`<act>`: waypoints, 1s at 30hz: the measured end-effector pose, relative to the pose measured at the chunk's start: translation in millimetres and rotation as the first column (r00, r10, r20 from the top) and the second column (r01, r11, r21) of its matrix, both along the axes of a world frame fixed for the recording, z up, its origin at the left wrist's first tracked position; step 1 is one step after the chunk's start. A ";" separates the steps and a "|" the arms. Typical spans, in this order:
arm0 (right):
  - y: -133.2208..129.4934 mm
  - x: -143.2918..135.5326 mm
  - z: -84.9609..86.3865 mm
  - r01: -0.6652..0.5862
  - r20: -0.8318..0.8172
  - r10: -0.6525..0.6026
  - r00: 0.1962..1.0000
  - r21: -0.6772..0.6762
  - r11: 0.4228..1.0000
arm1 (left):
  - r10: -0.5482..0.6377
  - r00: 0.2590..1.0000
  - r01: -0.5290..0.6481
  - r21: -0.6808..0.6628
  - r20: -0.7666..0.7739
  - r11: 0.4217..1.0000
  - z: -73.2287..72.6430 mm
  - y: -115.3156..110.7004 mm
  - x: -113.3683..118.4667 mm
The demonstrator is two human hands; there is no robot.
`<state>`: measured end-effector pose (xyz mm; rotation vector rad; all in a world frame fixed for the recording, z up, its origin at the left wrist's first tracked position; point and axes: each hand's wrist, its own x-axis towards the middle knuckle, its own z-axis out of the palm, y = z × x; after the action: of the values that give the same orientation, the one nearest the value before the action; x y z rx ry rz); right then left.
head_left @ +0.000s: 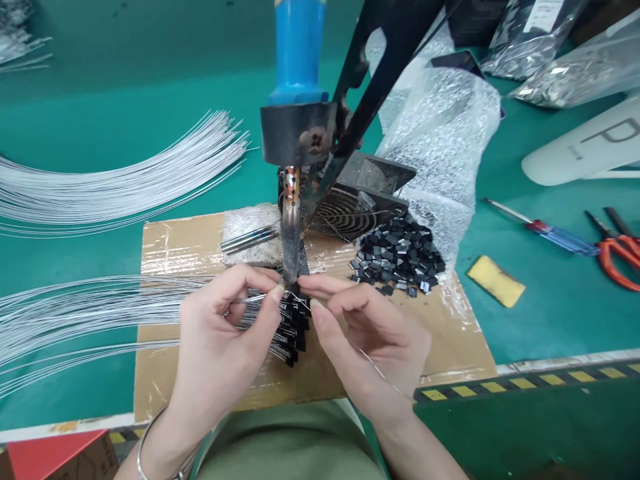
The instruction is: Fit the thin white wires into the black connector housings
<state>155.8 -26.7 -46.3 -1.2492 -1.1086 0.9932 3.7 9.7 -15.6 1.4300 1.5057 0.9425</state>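
Observation:
My left hand [230, 340] pinches a thin white wire close under the metal tip of a soldering iron [291, 227]. Facing it, my right hand [373, 340] has thumb and forefinger closed on a thin solder wire [373, 363], which trails across the palm. The fingertips of both hands nearly meet at the iron's tip, where the small joint is mostly hidden. Below and behind my left hand lie white wires [90, 320] ending in black pieces [295, 333]. The iron has a blue handle [299, 53] and hangs from a black bracket [370, 87].
Cardboard [450, 333] lies under the work. Loose black parts [400, 257] are piled beside a fan [345, 210] and bubble wrap [445, 133]. More wires [125, 187] lie left. Rightward are a screwdriver [555, 233], yellow sponge [496, 281], orange-handled tool [617, 260] and white cup [580, 150].

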 end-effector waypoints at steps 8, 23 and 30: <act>0.4 0.7 -1.7 0.007 0.015 -0.007 1.000 0.002 1.000 | -0.019 1.000 0.019 0.000 -0.009 1.000 -1.8 -0.4 -2.3; -0.3 -1.3 -3.6 0.031 0.026 -0.032 0.999 0.039 0.999 | -0.029 0.999 0.030 0.024 -0.043 0.999 -1.0 -1.2 -3.7; 0.8 -2.2 -5.0 0.030 0.018 -0.031 0.999 0.057 0.998 | -0.027 0.999 0.028 0.026 -0.035 0.999 -1.4 -0.9 -3.4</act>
<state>153.6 -25.9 -51.4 -1.2283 -1.1214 0.9232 0.3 8.8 -17.0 1.4895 1.5003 0.9284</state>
